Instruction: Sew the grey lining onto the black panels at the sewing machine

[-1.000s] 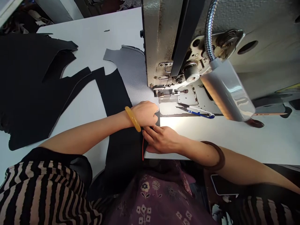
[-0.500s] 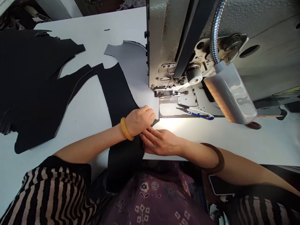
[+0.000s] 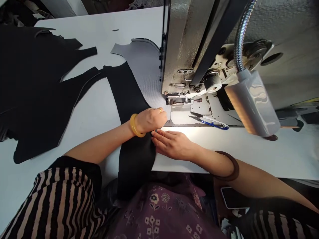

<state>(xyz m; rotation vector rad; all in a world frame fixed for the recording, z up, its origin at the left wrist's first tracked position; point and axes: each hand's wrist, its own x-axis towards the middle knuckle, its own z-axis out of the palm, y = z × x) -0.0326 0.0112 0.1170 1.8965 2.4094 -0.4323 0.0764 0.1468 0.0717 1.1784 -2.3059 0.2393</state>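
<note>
My left hand [image 3: 151,120] is closed, its fingers curled down on the edge where a black fabric piece [image 3: 129,89] meets a grey fabric piece [image 3: 144,73]. My right hand [image 3: 173,145] lies just nearer to me, fingers together, its fingertips gripping the black piece's right edge. The thumb is mostly hidden. Just beyond my left hand, the grey piece runs under the presser foot [image 3: 170,100] of a sewing machine [image 3: 179,43]. The black piece's near end hangs over the table's front edge.
Thread snips [image 3: 209,121] with a blue handle lie right of the presser foot. A stack of black cut pieces [image 3: 45,93] covers the left of the white table [image 3: 97,116]. A lamp [image 3: 253,103] hangs at right; a phone [image 3: 234,198] lies below the table edge.
Both hands have moved slightly away from me, toward the presser foot, and the black and grey pieces have shifted with them. The whole view has also shifted a little.
</note>
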